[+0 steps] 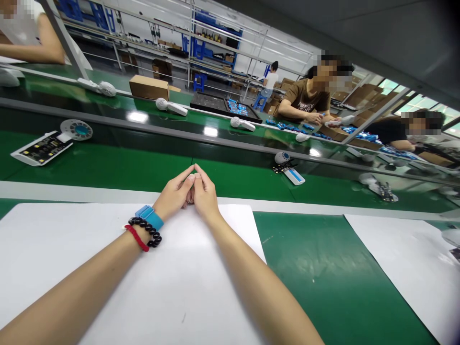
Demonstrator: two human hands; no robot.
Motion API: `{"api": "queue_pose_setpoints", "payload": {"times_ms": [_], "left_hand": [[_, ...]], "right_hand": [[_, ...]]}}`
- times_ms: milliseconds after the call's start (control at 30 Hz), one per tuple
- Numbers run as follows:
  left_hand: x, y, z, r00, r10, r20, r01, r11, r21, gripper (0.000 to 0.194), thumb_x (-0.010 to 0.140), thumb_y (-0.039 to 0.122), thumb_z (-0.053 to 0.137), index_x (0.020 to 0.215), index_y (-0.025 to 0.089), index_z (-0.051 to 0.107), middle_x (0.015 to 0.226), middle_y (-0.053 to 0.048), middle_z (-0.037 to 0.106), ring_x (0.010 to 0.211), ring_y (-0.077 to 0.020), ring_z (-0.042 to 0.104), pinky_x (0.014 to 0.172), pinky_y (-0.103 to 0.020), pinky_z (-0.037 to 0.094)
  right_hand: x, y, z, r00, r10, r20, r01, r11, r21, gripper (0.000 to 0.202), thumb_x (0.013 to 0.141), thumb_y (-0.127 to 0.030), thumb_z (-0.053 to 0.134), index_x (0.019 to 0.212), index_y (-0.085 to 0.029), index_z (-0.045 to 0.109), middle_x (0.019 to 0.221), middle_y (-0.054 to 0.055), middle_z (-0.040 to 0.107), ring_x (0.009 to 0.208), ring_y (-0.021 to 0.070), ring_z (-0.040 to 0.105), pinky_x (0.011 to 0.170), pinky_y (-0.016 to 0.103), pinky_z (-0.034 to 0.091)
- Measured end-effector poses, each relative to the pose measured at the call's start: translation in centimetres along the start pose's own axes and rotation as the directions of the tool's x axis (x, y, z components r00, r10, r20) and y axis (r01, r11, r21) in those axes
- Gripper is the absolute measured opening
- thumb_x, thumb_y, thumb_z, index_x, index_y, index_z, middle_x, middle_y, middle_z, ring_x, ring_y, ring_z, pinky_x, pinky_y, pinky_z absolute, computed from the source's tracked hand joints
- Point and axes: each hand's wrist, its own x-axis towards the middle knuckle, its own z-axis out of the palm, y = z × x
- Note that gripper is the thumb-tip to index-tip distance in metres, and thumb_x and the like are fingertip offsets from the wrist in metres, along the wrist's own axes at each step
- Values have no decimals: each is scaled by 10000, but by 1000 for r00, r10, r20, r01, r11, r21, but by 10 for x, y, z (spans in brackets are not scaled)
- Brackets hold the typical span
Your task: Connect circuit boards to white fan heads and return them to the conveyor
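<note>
My left hand (pixel 176 192) and my right hand (pixel 205 192) meet above the far edge of a white sheet (pixel 108 287). Their index fingertips touch in a point and the thumbs press side by side. The other fingers fold together underneath, partly hidden; I see nothing held in either hand. A blue wrist strap (pixel 153 216), a black beaded bracelet (pixel 145 229) and a red cord (pixel 136 238) circle my left wrist. Beyond the hands, left, lies an opened white handheld fan (pixel 43 147) with its circuit board exposed. Another opened fan (pixel 295 175) lies to the right.
A green conveyor belt (pixel 143 165) crosses ahead, with a rail (pixel 179 135) beyond it. Several white fans lie along the far side, near a cardboard box (pixel 149 87) and a black tray (pixel 212 103). Co-workers sit opposite. Another white sheet (pixel 406 258) lies right.
</note>
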Motion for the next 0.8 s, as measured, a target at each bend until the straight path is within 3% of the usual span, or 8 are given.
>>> {"api": "queue_pose_setpoints", "payload": {"times_ms": [167, 400, 800], "left_hand": [[2, -6, -1, 999, 28, 17, -28, 1000, -1, 568, 975, 413, 476, 1444, 93, 499, 482, 48, 471, 373, -89, 429, 359, -173, 388], [3, -9, -2, 999, 45, 15, -45, 999, 4, 594, 960, 511, 491, 1396, 112, 550, 485, 43, 481, 373, -92, 439, 359, -175, 387], [3, -7, -1, 1000, -10, -8, 10, 1000, -11, 765, 951, 588, 496, 1513, 84, 374, 458, 47, 475, 370, -114, 462, 359, -193, 391]], "right_hand": [[-1, -3, -1, 999, 39, -4, -39, 999, -6, 547, 969, -503, 451, 1428, -219, 538, 686, -3, 627, 557, 144, 538, 598, 275, 493], [-1, -6, -2, 998, 69, -2, -69, 998, -2, 547, 956, -473, 470, 1427, -204, 536, 630, -23, 567, 535, 129, 486, 563, 256, 450], [-3, -7, 1, 997, 63, 39, -65, 997, 47, 506, 942, -506, 491, 1319, -189, 607, 568, -32, 540, 500, 130, 500, 513, 244, 444]]}}
